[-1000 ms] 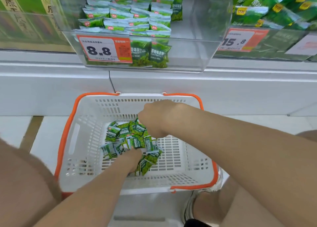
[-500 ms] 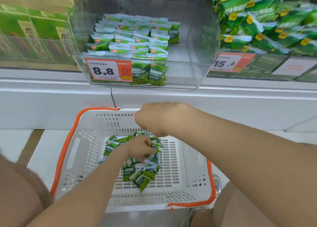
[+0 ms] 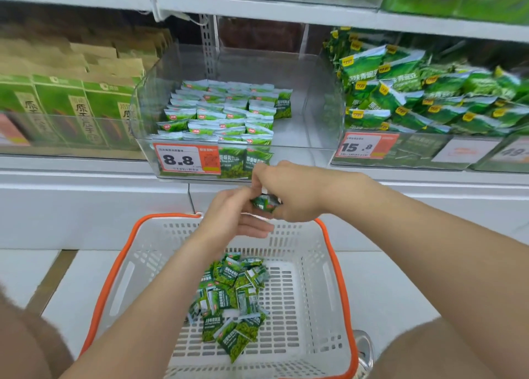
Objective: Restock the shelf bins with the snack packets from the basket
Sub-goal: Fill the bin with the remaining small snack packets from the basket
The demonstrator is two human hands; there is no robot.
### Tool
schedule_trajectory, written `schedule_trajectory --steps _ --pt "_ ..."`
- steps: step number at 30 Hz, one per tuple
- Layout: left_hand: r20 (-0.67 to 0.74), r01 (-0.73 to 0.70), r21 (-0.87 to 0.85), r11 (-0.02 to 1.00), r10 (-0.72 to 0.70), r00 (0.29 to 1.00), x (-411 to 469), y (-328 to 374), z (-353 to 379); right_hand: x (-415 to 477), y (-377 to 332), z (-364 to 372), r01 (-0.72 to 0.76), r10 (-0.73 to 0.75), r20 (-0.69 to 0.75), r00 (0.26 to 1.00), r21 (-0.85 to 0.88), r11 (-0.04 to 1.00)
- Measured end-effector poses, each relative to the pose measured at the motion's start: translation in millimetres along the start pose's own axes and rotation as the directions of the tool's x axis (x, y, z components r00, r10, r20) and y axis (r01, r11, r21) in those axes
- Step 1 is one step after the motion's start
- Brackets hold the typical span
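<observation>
One snack packet (image 3: 264, 202) held between both hands above basket (image 3: 148, 249), just below 8.8 bin (image 3: 300, 149). R grip (image 3: 292, 192) curled round it, L grip (image 3: 229, 215) pinching its end, prob. squaring it for slotting upright. Remaining packets (image 3: 232, 301) heaped on basket floor.

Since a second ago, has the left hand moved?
Yes. The left hand rose from the packet pile inside the basket to above its far rim, beside the right hand pinching a snack packet.
</observation>
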State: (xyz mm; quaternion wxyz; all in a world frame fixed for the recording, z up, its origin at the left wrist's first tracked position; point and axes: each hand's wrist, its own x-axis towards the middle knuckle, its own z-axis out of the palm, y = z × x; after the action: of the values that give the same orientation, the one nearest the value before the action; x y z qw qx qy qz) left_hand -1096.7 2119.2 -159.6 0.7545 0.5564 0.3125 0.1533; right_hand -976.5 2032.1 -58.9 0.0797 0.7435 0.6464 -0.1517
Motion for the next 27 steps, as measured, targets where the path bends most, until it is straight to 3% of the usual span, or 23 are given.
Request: schedule_trajectory --steps 2,4,6,8,11,15,17,20,23,25,27 --pt "-0.072 -0.227 0.267 0.937 0.254 0.964 -6 -1 -1 -3 4 -8 -0.030 0.030 0.000 1.000 0.000 1.000" --pt "-0.045 -0.466 0.492 0.735 0.556 0.830 -11 2 -2 -5 10 -15 -0.048 0.049 -0.024 0.998 0.030 0.998" --pt "0.053 -0.566 0.633 0.528 0.700 0.712 -15 6 0 -7 17 -22 -0.046 0.056 -0.106 0.993 0.099 0.994" --pt "0.017 -0.557 0.662 0.501 0.733 0.680 -15 10 3 -7 24 -27 -0.040 0.080 -0.198 0.977 0.195 0.980" --pt "-0.105 -0.551 0.510 0.661 0.683 0.722 -14 17 9 -8 27 -32 -0.027 0.119 -0.293 0.949 0.300 0.954" --pt "-0.138 -0.579 0.447 0.682 0.692 0.708 -18 31 11 -9 27 -37 0.046 0.149 -0.397 0.906 0.440 0.897" --pt "-0.128 -0.602 0.515 0.610 0.749 0.650 -19 39 10 -6 30 -39 0.073 0.193 -0.404 0.894 0.557 0.827" --pt "-0.104 -0.565 0.730 0.384 0.880 0.464 -18 55 11 5 34 -45 0.113 0.299 -0.431 0.852 0.707 0.698" --pt "-0.110 -0.502 0.827 0.251 0.949 0.294 -10 74 12 16 40 -54 0.026 0.441 -0.549 0.710 0.646 0.763" --pt "-0.046 -0.462 0.865 0.197 0.947 0.318 3 84 8 24 46 -57 -0.087 0.466 -0.613 0.638 0.544 0.834" --pt "0.030 -0.368 0.918 0.147 0.900 0.435 17 92 3 35 54 -57 -0.215 0.485 -0.618 0.619 0.460 0.861"
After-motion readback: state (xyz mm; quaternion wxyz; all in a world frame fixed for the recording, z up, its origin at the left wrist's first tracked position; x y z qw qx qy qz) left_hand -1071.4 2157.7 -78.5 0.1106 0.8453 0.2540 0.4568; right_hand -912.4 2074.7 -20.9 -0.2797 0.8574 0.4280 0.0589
